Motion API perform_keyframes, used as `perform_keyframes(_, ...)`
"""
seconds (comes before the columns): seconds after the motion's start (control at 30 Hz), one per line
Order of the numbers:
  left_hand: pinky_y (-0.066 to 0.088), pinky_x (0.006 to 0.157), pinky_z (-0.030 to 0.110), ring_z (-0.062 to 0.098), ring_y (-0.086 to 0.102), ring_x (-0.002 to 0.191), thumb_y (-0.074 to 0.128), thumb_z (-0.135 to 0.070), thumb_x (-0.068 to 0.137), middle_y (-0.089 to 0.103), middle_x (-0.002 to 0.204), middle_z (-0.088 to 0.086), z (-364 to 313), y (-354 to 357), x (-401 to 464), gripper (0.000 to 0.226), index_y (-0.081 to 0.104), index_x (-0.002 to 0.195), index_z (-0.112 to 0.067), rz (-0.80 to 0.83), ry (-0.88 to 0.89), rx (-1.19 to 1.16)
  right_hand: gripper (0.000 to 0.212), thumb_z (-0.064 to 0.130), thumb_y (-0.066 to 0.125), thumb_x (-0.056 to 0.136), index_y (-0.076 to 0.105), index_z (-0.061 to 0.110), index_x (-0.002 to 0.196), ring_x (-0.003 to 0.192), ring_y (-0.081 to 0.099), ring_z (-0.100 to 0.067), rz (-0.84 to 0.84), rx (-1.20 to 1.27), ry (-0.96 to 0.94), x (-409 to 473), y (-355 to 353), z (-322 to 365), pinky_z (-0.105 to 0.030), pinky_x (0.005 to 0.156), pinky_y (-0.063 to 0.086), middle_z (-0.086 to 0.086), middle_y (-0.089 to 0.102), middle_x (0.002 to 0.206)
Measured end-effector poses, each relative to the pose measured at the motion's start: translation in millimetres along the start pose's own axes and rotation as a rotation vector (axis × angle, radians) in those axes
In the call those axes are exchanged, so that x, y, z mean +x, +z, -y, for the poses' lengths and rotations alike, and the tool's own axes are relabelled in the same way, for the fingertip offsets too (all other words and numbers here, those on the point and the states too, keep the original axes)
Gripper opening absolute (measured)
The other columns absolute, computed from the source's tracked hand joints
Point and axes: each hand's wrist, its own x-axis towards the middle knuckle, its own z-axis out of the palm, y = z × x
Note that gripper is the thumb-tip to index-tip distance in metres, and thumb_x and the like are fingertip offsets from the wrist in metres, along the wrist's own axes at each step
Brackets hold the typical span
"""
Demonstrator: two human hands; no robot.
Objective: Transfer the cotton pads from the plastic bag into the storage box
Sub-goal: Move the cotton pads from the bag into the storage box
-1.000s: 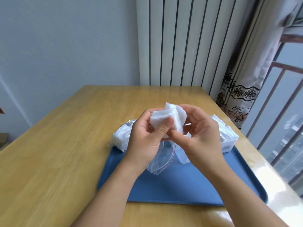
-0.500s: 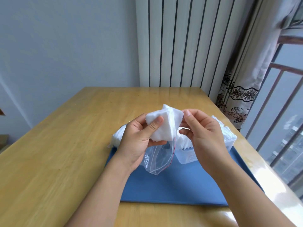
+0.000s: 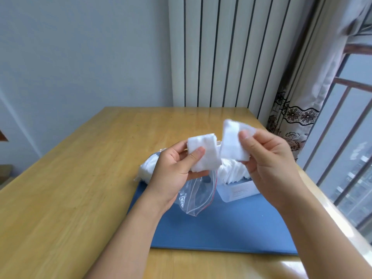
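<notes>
My left hand (image 3: 173, 168) grips a small stack of white cotton pads (image 3: 205, 154) between thumb and fingers, and the clear plastic bag (image 3: 198, 195) with a red zip line hangs below it. My right hand (image 3: 267, 158) pinches a separate bunch of cotton pads (image 3: 231, 143) lifted above the storage box (image 3: 237, 193). The translucent white box sits on the blue tray and holds several pads standing on edge (image 3: 234, 172). More pads in another bag (image 3: 147, 170) lie behind my left hand.
The blue tray (image 3: 231, 228) lies on a wooden table (image 3: 80, 188). A striped white panel stands behind the table. A patterned curtain (image 3: 293, 117) and a window with railings are on the right, close to the table's right edge.
The single stack held by both hands has been split. My right hand moved right and up with one bunch, while my left hand keeps the other bunch and the bag.
</notes>
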Motion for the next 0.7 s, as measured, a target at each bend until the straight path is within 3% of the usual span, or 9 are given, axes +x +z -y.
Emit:
perform_keyframes(0.07,0.06,0.071,0.028,0.015,0.073,0.094,0.061,-0.018,0.095,0.076,0.107,0.009,1,2,-1,0.027,0.069,0.121,-0.01,0.062,-0.026,0.026,0.018,0.025,0.075,0.077,0.078,0.008,0.081,0.064,0.066,-0.012,0.064,-0.119,-0.011,-5,5,-1,-0.022,0.061,0.053,-0.003,0.075,0.073)
perform_keyframes(0.17,0.059,0.074,0.028,0.016,0.072,0.099,0.053,-0.019,0.102,0.076,0.109,0.01,2,2,-1,0.026,0.07,0.12,-0.013,0.097,-0.033,0.048,0.013,0.022,0.077,0.075,0.077,0.01,0.079,0.064,0.066,-0.006,0.042,-0.244,-0.058,-6,10,-6,-0.016,0.06,0.05,0.002,0.077,0.072)
perform_keyframes(0.37,0.059,0.08,0.033,0.019,0.071,0.103,0.045,-0.018,0.106,0.074,0.114,0.012,1,3,-1,0.03,0.071,0.12,-0.014,0.122,-0.05,0.011,0.016,0.029,0.079,0.077,0.078,0.012,0.078,0.068,0.06,-0.014,-0.032,-0.279,-0.057,-6,12,-16,-0.021,0.063,0.049,-0.003,0.076,0.073)
perform_keyframes(0.47,0.058,0.082,0.034,0.022,0.069,0.108,0.043,-0.018,0.107,0.07,0.124,0.017,3,4,-1,0.032,0.067,0.125,-0.01,0.134,-0.051,-0.002,0.013,0.022,0.08,0.082,0.078,0.01,0.079,0.07,0.06,-0.017,-0.053,-0.295,-0.053,-6,13,-17,-0.028,0.066,0.048,-0.013,0.076,0.078)
perform_keyframes(0.57,0.059,0.082,0.035,0.026,0.069,0.109,0.042,-0.023,0.106,0.069,0.124,0.021,1,5,-1,0.036,0.066,0.126,-0.006,0.122,-0.052,-0.039,0.011,0.018,0.08,0.083,0.078,0.008,0.079,0.069,0.06,-0.015,-0.069,-0.299,-0.055,-6,14,-17,-0.026,0.064,0.048,-0.015,0.076,0.079)
perform_keyframes(0.7,0.059,0.087,0.037,0.028,0.069,0.114,0.057,-0.039,0.097,0.072,0.121,0.017,0,5,-3,0.042,0.068,0.125,-0.01,0.164,-0.029,-0.042,0.01,0.016,0.083,0.082,0.075,0.014,0.077,0.069,0.06,-0.016,-0.097,-0.305,-0.055,-7,14,-17,-0.027,0.063,0.048,-0.013,0.075,0.078)
